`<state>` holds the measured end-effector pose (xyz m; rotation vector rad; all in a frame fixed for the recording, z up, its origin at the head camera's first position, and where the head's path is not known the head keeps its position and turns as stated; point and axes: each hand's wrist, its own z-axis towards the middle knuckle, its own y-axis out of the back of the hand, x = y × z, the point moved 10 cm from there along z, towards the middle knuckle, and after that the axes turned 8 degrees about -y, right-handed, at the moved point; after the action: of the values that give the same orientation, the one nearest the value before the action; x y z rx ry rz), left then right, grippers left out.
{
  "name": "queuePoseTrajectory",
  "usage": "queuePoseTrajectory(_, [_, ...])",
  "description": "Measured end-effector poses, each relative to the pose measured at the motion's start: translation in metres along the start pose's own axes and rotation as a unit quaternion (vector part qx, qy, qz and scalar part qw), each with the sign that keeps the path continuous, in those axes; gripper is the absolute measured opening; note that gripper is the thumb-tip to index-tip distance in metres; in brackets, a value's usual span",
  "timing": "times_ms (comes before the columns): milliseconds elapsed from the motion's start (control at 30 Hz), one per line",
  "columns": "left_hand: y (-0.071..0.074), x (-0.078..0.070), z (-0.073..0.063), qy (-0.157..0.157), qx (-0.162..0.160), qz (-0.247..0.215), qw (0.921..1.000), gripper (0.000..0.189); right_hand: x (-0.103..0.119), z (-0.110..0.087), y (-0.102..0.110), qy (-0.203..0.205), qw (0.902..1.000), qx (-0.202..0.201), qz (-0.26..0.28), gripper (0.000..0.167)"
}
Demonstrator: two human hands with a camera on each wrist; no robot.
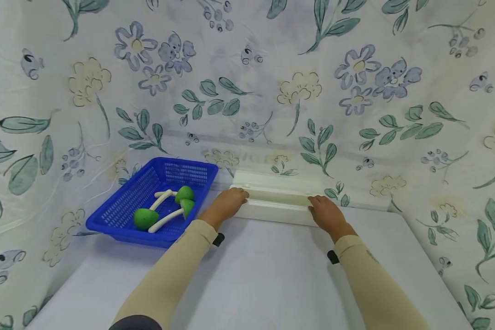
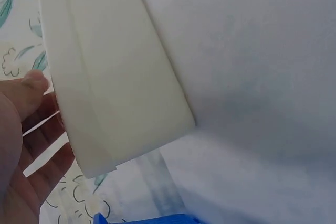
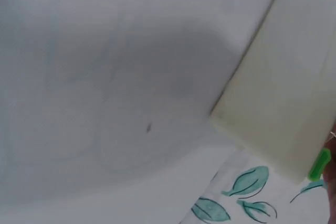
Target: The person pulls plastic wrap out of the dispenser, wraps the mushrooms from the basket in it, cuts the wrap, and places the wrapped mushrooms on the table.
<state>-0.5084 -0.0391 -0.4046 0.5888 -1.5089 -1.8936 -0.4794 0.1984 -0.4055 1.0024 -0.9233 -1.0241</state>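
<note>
A long white box [image 1: 276, 214] stands at the far side of the table, its long front face toward me. A panel [image 1: 278, 179] rises behind its partly visible inside. My left hand [image 1: 231, 201] holds the upper left corner; in the left wrist view the thumb and fingers [image 2: 35, 80] meet the edge of the white box [image 2: 121, 87]. At the upper right corner, my right hand [image 1: 327, 213] grips with bent fingers. Only a sliver of it shows in the right wrist view, beside a small bright green piece [image 3: 319, 164] that I cannot identify.
Left of the box sits a blue plastic basket [image 1: 119, 201] holding several toy mushrooms with green caps [image 1: 145, 218] and white stems. The white table [image 1: 268, 275] meets a flower-patterned cloth [image 1: 255, 59] at the back and sides.
</note>
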Motion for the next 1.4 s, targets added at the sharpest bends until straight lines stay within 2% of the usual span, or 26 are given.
queuePoseTrajectory(100, [-0.002,0.003,0.002,0.006,0.013,-0.019,0.9997,0.016,-0.005,0.004,-0.006,-0.030,0.9983,0.037,0.035,0.034])
queuePoseTrajectory(233, [-0.005,0.003,0.003,0.008,0.026,-0.023,0.9994,0.012,-0.006,0.007,-0.011,-0.047,0.9928,0.060,0.093,0.028])
queuePoseTrajectory(367, [-0.009,0.001,0.003,0.003,0.033,-0.004,0.9994,0.017,-0.007,0.007,-0.016,-0.056,0.9931,0.058,0.085,0.026])
queuePoseTrajectory(467, [-0.010,-0.004,0.002,-0.006,0.026,0.043,0.9987,0.021,-0.004,0.007,-0.019,-0.043,0.9964,0.037,0.063,0.024])
queuePoseTrajectory(600, [-0.006,-0.010,0.000,-0.016,-0.013,0.116,0.9930,0.020,-0.001,0.006,-0.022,-0.019,0.9981,0.002,0.059,0.017])
queuePoseTrajectory(800, [0.000,-0.014,-0.001,-0.025,-0.105,0.186,0.9765,0.009,-0.002,0.008,-0.023,-0.024,0.9971,-0.014,0.070,0.011])
queuePoseTrajectory(867, [0.000,-0.014,-0.002,-0.024,-0.123,0.204,0.9709,0.007,0.000,0.009,-0.024,-0.020,0.9986,-0.015,0.046,0.010])
queuePoseTrajectory(967, [0.003,-0.016,-0.002,-0.027,-0.153,0.225,0.9619,0.005,0.005,0.010,-0.023,-0.002,0.9991,-0.038,-0.020,0.013])
queuePoseTrajectory(1033, [0.005,-0.018,-0.002,-0.030,-0.172,0.238,0.9555,0.004,0.009,0.011,-0.021,0.008,0.9949,-0.066,-0.076,0.015])
queuePoseTrajectory(1167, [0.016,-0.022,-0.001,-0.036,-0.222,0.252,0.9412,0.027,0.011,0.014,-0.014,0.003,0.9803,-0.119,-0.157,0.016])
queuePoseTrajectory(1300, [0.028,-0.020,0.004,-0.036,-0.253,0.254,0.9328,0.045,0.009,0.020,-0.003,-0.007,0.9750,-0.148,-0.165,0.017])
queuePoseTrajectory(1400, [0.034,-0.016,0.008,-0.027,-0.254,0.267,0.9293,0.040,0.009,0.024,0.004,-0.002,0.9761,-0.155,-0.152,0.019])
